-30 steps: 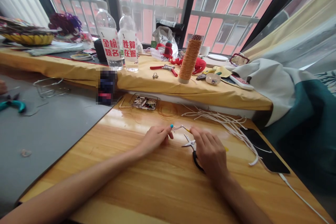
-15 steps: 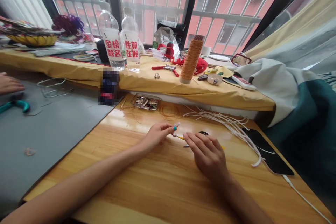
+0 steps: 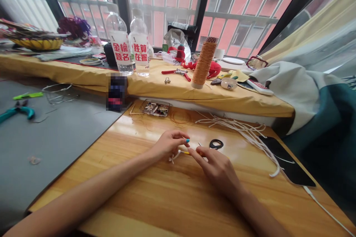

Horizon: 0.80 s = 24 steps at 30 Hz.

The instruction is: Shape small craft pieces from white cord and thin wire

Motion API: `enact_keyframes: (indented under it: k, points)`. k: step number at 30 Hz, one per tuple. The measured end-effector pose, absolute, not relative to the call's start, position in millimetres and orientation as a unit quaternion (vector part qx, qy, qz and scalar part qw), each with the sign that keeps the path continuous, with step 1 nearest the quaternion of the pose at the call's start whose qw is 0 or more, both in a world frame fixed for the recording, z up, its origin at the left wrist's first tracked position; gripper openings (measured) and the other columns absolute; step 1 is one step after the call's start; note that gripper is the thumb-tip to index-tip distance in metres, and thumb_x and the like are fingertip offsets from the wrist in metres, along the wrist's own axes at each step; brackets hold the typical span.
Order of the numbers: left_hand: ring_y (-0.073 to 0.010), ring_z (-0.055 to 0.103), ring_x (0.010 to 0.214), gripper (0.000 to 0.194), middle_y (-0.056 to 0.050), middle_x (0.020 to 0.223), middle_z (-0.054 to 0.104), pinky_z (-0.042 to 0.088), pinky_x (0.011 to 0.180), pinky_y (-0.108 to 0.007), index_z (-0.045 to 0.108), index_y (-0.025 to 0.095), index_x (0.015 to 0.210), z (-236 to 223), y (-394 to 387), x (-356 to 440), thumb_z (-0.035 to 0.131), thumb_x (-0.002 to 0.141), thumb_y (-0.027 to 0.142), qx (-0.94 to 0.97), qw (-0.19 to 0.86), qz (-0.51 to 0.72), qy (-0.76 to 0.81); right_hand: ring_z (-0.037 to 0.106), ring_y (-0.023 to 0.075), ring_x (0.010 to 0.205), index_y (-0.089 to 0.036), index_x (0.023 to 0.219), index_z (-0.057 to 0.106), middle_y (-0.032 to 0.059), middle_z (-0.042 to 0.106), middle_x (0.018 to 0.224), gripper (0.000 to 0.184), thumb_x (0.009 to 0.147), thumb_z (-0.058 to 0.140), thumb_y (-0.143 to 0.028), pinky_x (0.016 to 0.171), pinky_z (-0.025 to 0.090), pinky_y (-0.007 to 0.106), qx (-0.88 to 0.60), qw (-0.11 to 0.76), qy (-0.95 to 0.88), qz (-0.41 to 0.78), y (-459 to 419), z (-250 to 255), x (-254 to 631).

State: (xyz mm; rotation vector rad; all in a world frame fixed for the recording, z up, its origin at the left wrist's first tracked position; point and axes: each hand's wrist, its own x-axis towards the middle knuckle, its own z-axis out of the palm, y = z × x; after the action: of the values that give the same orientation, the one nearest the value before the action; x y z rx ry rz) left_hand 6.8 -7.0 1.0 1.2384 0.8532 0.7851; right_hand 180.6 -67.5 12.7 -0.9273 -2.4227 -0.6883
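My left hand [image 3: 168,144] pinches one end of a short white cord with a yellow part [image 3: 182,152], low over the wooden table [image 3: 155,192]. My right hand [image 3: 215,166] pinches the other end of the same piece, fingers closed on it. Small black-handled scissors [image 3: 214,144] lie on the table just beyond my right hand, touched by neither hand.
A bundle of white cords [image 3: 244,131] and a black phone [image 3: 286,163] lie to the right. A small tray of bits [image 3: 154,107] sits ahead. On the yellow-draped shelf stand two bottles [image 3: 130,50], an orange thread cone [image 3: 203,63] and red pliers [image 3: 176,73]. Teal pliers [image 3: 18,112] rest on the grey mat at left.
My right hand let go of the scissors, which now lie on the table, and joined the left on the cord. Another person's hand at the far left has left the view.
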Motion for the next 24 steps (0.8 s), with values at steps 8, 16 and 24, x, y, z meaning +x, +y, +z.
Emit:
enact_keyframes:
  k: [8, 16, 24]
  points:
    - [-0.0041, 0.03, 0.041, 0.031, 0.005, 0.051, 0.041, 0.021, 0.04, -0.018, 0.057, 0.014, 0.071, 5, -3, 5, 0.046, 0.072, 0.043, 0.59, 0.541, 0.394, 0.452, 0.054, 0.0138, 0.073, -0.017, 0.102, 0.056, 0.0064, 0.06, 0.079, 0.029, 0.079, 0.042, -0.005, 0.066, 0.04, 0.026, -0.364, 0.288, -0.825, -0.322, -67, 18, 189]
    - [-0.0089, 0.042, 0.059, 0.03, 0.001, 0.064, 0.05, 0.032, 0.055, -0.019, 0.059, 0.016, 0.082, 3, -6, 5, 0.052, 0.07, 0.042, 0.628, 0.522, 0.404, 0.412, 0.056, 0.0137, 0.072, -0.014, 0.094, 0.058, 0.0058, 0.062, 0.077, 0.02, 0.078, 0.05, -0.007, 0.064, 0.039, 0.027, -0.298, 0.249, -0.848, -0.361, -70, 32, 189]
    - [-0.0116, 0.047, 0.067, 0.025, 0.0, 0.07, 0.057, 0.036, 0.064, -0.021, 0.063, 0.015, 0.077, -1, -3, 3, 0.054, 0.069, 0.037, 0.614, 0.531, 0.426, 0.4, 0.055, 0.0154, 0.073, -0.011, 0.097, 0.057, 0.0072, 0.062, 0.079, 0.02, 0.079, 0.047, -0.008, 0.062, 0.04, 0.028, -0.283, 0.226, -0.872, -0.33, -68, 30, 188]
